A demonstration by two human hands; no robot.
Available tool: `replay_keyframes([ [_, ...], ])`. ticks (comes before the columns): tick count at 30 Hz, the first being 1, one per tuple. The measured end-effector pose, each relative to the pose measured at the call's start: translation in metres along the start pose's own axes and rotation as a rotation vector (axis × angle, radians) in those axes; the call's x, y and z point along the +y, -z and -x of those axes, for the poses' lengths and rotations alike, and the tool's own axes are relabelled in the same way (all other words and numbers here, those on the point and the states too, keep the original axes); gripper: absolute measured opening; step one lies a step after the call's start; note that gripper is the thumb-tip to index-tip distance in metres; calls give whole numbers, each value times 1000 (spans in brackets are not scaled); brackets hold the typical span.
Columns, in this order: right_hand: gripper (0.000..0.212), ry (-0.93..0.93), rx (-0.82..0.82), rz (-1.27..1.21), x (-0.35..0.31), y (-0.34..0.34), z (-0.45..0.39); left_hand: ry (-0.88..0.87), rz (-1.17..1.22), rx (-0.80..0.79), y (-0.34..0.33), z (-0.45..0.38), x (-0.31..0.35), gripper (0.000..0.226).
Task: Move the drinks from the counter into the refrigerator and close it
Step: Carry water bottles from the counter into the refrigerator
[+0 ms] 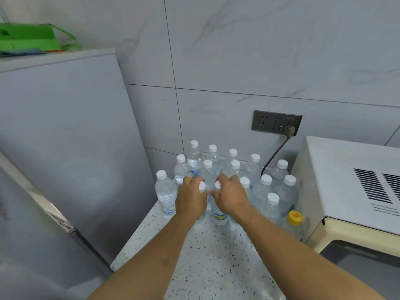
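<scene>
Several clear water bottles with white caps [255, 167] stand clustered at the back of the speckled counter [207, 256]. My left hand [190, 198] grips the neck of one front bottle [202, 185], whose white cap shows between my fingers. Beside it, my right hand [230, 195] grips the neck of the neighbouring bottle [220, 215], which has a yellow and blue label. One bottle with a yellow cap [294, 217] stands at the right front of the cluster. The grey refrigerator [65, 137] stands to the left, its door [32, 224] swung towards me.
A cream microwave [350, 191] sits on the counter's right, close against the bottles. Its cable runs up to a dark wall socket [276, 122]. A green bag [28, 38] and a cloth lie on top of the refrigerator. Tiled wall stands behind.
</scene>
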State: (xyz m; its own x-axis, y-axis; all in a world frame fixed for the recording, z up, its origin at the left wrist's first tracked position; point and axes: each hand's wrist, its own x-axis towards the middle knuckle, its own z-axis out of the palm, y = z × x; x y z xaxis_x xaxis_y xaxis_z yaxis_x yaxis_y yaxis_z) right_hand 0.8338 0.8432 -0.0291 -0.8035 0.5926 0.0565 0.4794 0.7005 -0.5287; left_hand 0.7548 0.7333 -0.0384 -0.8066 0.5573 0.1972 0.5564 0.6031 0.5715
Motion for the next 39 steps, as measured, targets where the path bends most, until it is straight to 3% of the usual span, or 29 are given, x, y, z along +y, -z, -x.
replay_keyframes([
  [4,31,-3,44,-90,6,-4,16,14,199,58,-1,24,-5,25],
  [11,10,-58,187,-331,12,-10,56,77,380,149,0,67,-20,26],
  [18,13,-84,308,-385,11,-14,81,141,446,247,17,88,-34,19],
  [22,19,-81,308,-331,12,-16,89,82,377,195,16,98,-40,22],
  [25,23,-105,366,-293,16,-21,96,105,464,122,11,105,-46,26],
  [27,31,-137,388,-341,22,-28,104,149,514,21,5,108,-53,40],
  [32,66,-324,222,-646,38,-59,138,246,533,-147,-11,110,-71,77],
  [39,68,-380,187,-724,44,-94,164,406,626,-210,-40,120,-96,76],
])
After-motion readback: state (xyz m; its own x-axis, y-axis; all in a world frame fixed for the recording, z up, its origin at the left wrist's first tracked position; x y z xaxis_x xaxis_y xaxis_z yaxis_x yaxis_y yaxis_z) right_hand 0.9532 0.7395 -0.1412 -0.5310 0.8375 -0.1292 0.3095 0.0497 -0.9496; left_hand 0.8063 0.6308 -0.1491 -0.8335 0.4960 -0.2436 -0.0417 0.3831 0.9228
